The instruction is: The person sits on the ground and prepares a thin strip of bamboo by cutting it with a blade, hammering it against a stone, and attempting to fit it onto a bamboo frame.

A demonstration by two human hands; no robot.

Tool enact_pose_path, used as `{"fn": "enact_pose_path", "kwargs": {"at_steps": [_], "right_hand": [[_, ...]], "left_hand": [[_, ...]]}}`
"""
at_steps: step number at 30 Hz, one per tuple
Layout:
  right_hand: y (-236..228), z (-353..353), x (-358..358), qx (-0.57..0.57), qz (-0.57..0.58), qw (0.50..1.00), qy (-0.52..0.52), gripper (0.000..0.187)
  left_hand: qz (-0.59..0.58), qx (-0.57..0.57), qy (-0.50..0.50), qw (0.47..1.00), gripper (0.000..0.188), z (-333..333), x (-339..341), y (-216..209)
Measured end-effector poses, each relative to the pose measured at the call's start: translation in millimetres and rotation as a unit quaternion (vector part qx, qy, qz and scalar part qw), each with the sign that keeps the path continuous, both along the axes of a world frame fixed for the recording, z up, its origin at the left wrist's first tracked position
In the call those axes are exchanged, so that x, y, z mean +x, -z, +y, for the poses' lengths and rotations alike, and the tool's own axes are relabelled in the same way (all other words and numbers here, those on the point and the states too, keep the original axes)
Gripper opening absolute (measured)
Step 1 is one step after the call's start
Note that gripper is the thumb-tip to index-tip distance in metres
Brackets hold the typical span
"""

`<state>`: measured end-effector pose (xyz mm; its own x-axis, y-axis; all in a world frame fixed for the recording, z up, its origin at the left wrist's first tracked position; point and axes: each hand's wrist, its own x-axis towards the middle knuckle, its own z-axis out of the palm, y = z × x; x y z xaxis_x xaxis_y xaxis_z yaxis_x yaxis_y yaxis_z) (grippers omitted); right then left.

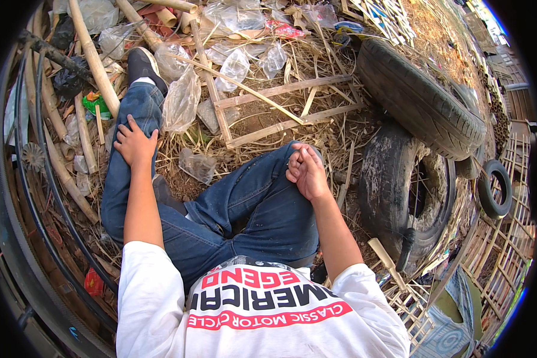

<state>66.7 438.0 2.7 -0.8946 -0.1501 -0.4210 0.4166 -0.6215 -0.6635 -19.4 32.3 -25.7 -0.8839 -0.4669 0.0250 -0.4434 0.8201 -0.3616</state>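
I sit on the ground in blue jeans [256,212], legs bent. My left hand [136,142] lies on the lower left leg with its fingers spread, holding nothing. On the right knee rests my right hand [307,170], its palm turned partly up. Its fingers are curled together and nothing shows in them. In front of my knees a frame of split bamboo strips [280,89] lies on the straw-covered ground. A thin bamboo strip [244,90] crosses over it. A clear plastic bag [182,101] lies beside my left shoe [146,67].
To the right are a leaning tyre [420,98], a muddy tyre [388,185] and a small tyre [495,189]. A dark-handled tool [407,249] stands by the muddy one. Bamboo poles [92,53] and black curved bars [48,161] line the left. Bamboo lattice [507,238] lies far right.
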Motion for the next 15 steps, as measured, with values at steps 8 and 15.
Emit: {"fn": "enact_pose_path", "kwargs": {"at_steps": [8,15], "right_hand": [[-0.5,-0.9,0.1,0.006,0.003,1.000,-0.001,0.021],[0.2,0.6,0.4,-0.011,0.004,1.000,0.002,0.019]], "left_hand": [[0.014,0.004,0.006,1.000,0.089,-0.8,0.6,1.6],[0.016,0.002,0.007,1.000,0.089,-1.4,0.2,2.9]]}}
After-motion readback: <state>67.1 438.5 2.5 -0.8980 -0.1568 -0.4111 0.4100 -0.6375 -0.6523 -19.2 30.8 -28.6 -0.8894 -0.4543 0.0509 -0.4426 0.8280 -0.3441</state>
